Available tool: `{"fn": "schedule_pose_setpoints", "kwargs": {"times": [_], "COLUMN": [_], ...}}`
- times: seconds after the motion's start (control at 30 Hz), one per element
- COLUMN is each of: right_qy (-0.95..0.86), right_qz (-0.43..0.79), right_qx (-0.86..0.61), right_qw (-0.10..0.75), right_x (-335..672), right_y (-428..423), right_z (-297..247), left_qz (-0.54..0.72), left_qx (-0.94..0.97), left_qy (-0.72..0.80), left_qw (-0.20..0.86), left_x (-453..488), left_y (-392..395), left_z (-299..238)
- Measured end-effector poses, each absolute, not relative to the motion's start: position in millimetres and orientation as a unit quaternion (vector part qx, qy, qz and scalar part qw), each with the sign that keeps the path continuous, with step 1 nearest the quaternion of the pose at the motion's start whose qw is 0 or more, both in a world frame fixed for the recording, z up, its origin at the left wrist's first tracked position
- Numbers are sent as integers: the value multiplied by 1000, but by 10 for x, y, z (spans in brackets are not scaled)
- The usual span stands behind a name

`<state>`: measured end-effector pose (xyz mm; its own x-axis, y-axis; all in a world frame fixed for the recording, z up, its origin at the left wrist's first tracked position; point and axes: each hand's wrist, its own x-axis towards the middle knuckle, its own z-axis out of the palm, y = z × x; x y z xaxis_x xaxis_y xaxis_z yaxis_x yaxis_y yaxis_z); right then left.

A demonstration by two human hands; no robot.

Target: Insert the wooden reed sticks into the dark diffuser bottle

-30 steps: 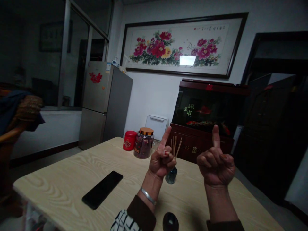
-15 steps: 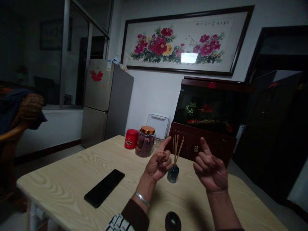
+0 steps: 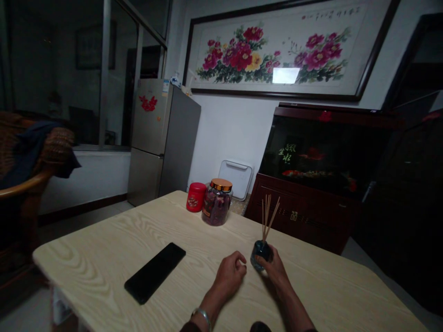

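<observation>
Down at the near edge of the pale wood-grain table [image 3: 104,240], the right hand [image 3: 277,275] is clamping its fingers around a small dark round glass diffuser bottle [image 3: 260,251]. It's gripping low on the body, I'm guessing to steady it, since the thin wooden reed sticks [image 3: 268,216] fanning out of the neck are making it top-heavy. The bottle is standing upright on the table.

Just left of the grip, the left hand [image 3: 230,275] is resting on the wood with fingers loosely curled, gripping nothing. Further left, a flat black smartphone [image 3: 155,272] is lying screen-up and dark.

Beyond the grip, a clear glass jar with a copper-coloured lid [image 3: 217,207] is sitting right beside a round red tin [image 3: 196,197]. Both labels are too small to read. Way past that, the dark wooden fish tank [image 3: 311,152] is showing glowing green characters and the framed peony painting [image 3: 277,50] is carrying calligraphy, and I can't read either.
</observation>
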<state>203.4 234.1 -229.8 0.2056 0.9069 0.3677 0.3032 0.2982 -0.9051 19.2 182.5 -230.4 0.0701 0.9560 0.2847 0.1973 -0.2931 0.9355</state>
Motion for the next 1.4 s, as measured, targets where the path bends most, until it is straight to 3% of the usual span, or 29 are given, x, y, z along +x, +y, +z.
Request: {"fn": "schedule_pose_setpoints", "kwargs": {"times": [0.17, 0.6, 0.8, 1.17, 1.27, 1.4], "right_qy": [-575, -623, -634, -626, -615, -619], "right_qz": [267, 294, 268, 242, 249, 241], "right_qx": [-566, -506, -516, -540, -544, -549], "right_qw": [526, 519, 510, 508, 514, 507], "right_x": [1973, 1971, 2017, 2086, 2083, 2077], "right_y": [2306, 1763, 1760, 1745, 1741, 1741], "right_z": [-2329, -2278, -2301, -2340, -2338, -2348], "left_qz": [523, 469, 464, 506, 375, 90], "left_qx": [637, 720, 720, 722, 759, 773], "left_qy": [433, 396, 370, 382, 442, 581], "left_qw": [364, 323, 359, 276, 297, 236], "left_x": [191, 635, 760, 267, 6, -118], "left_y": [1855, 2109, 2229, 2180, 2155, 2072], "left_z": [-2258, -1782, -1721, -565, -649, -1107]}}
